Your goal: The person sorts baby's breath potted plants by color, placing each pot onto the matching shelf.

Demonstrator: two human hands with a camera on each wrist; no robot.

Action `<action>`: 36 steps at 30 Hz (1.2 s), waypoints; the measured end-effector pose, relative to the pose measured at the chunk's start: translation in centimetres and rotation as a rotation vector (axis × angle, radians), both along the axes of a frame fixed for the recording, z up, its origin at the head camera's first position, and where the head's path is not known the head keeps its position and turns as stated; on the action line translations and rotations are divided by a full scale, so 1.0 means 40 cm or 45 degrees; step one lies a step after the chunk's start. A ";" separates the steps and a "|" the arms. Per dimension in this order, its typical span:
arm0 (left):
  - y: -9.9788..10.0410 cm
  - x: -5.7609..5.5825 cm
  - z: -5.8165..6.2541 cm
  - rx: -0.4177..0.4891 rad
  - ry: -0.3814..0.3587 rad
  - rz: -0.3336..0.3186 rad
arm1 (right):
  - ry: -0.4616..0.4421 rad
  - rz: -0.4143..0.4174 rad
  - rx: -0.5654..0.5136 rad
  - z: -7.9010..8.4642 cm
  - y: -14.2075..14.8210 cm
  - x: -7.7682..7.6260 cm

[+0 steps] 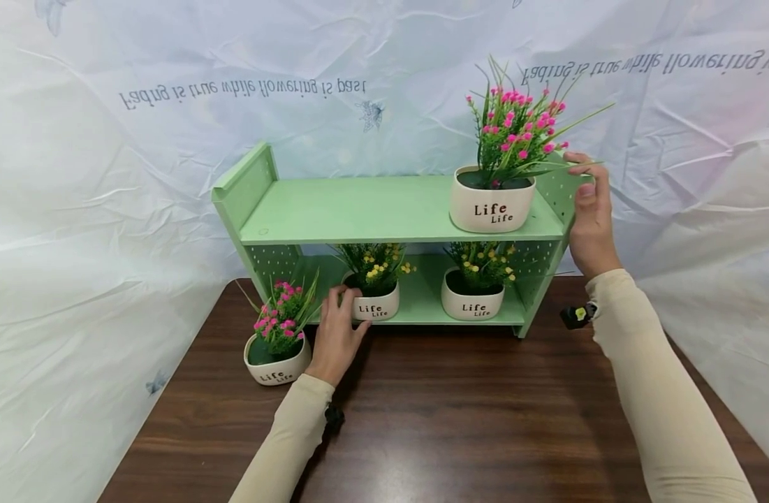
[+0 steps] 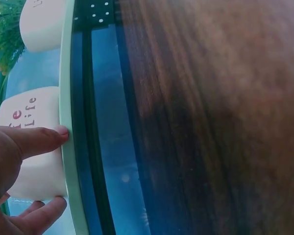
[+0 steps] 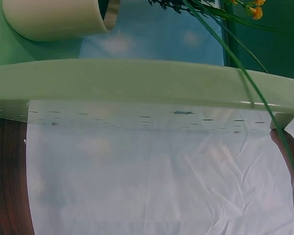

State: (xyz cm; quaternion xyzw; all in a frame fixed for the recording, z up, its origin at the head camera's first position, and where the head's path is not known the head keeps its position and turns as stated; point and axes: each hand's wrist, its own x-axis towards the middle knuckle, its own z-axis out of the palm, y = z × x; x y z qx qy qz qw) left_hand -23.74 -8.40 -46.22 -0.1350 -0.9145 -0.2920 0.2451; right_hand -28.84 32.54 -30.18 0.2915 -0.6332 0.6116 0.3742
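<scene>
My left hand (image 1: 337,335) grips the left potted plant with yellow flowers (image 1: 384,305) on the lower level of the green shelf (image 1: 353,206). In the left wrist view its thumb (image 2: 44,139) lies across the white pot's lettered front, the other fingers at the pot's side. My right hand (image 1: 593,227) holds the shelf's right side panel near its top, fingers bent at the edge. Beside it, a potted plant with pink flowers (image 1: 492,206) stands on the upper level. The right wrist view shows that panel's edge (image 3: 147,81), with only part of the hand at far right.
A second yellow-flowered pot (image 1: 472,300) stands on the lower level at the right. Another pink-flowered pot (image 1: 277,363) sits on the brown table (image 1: 459,412), left of my left forearm. Printed white fabric (image 1: 409,91) hangs close behind the shelf and along both sides.
</scene>
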 end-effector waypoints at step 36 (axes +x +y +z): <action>-0.013 -0.011 0.011 0.048 -0.042 -0.028 | 0.011 -0.052 0.019 0.000 -0.001 0.000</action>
